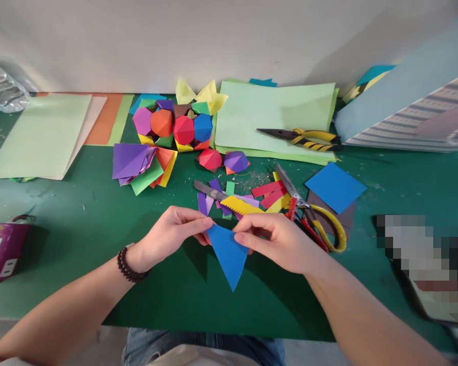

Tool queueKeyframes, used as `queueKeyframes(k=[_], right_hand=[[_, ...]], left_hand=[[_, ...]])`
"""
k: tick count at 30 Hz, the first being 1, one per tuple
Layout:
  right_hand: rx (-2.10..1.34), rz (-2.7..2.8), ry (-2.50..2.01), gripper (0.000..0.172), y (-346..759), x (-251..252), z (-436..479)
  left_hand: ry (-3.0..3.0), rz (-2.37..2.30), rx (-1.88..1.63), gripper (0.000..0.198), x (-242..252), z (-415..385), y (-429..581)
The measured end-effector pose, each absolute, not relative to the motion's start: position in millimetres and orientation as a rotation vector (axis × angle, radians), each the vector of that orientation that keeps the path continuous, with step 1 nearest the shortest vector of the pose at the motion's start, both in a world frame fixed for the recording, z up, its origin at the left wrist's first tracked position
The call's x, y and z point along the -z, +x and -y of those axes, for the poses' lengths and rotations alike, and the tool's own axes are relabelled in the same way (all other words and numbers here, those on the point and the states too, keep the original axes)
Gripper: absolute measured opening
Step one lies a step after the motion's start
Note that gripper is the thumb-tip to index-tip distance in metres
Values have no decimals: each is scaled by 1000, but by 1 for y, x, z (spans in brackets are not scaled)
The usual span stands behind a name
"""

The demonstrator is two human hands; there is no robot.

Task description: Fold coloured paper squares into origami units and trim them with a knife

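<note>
A folded blue paper piece [230, 254] with its point facing down is held between both hands above the green table. My left hand [181, 229] pinches its upper left corner between thumb and fingers. On its upper right edge, my right hand [270, 239] has its thumb in front and its fingers partly hidden behind the paper. Just beyond the hands lie a yellow-handled knife [240, 205], coloured paper strips [269, 190] and scissors [330, 229]. A blue square sheet [336, 187] rests on darker paper to the right.
Faceted paper shapes [173, 124] and folded coloured pieces [135, 162] lie behind. Pliers [305, 138] rest on green sheets [252, 112]. A purple box [5, 249] is at left, a plastic bottle [3, 86] back left, a striped bag [412, 107] at right.
</note>
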State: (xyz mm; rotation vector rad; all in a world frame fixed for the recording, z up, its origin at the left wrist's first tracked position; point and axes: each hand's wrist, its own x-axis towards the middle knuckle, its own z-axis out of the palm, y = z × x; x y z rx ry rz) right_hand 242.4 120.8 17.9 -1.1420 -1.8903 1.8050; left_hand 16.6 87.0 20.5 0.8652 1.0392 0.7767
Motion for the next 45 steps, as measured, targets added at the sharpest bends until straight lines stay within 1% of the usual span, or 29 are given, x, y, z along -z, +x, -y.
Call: queueKeyframes(k=[4, 7, 10, 13, 17, 23, 30, 35, 40, 43, 45], right_hand=[[-1842, 1865, -1056, 29, 239, -19, -120], [-1820, 1817, -1061, 29, 235, -15, -120], [-1710, 1887, -1086, 25, 231, -14, -117], [-1530, 2112, -1024, 21, 228, -16, -110], [-1363, 2195, -949, 27, 223, -16, -100], [-1367, 2167, -885, 32, 221, -12, -96], [-1209, 2174, -883, 31, 215, -4, -93], [-1275, 2222, -864, 21, 219, -9, -95], [-1271, 2235, -881, 27, 221, -15, -98], [-1245, 2174, -939, 26, 219, -14, -100], [-1159, 2101, -985, 24, 219, -13, -104]], left_hand=[[816, -1004, -765, 29, -22, -87, 16], [806, -1013, -827, 35, -22, -87, 16], [885, -1110, -908, 28, -21, -83, 19], [1088, -1258, -883, 19, -21, -76, 24], [1296, -1346, -840, 18, -24, -67, 30], [1035, -1211, -864, 28, -25, -67, 28], [1086, -1224, -919, 25, -20, -67, 30], [950, -1136, -881, 29, -29, -74, 16], [900, -1130, -868, 30, -33, -79, 10], [833, -1162, -939, 36, -28, -76, 16], [834, -1164, -968, 36, -25, -73, 22]])
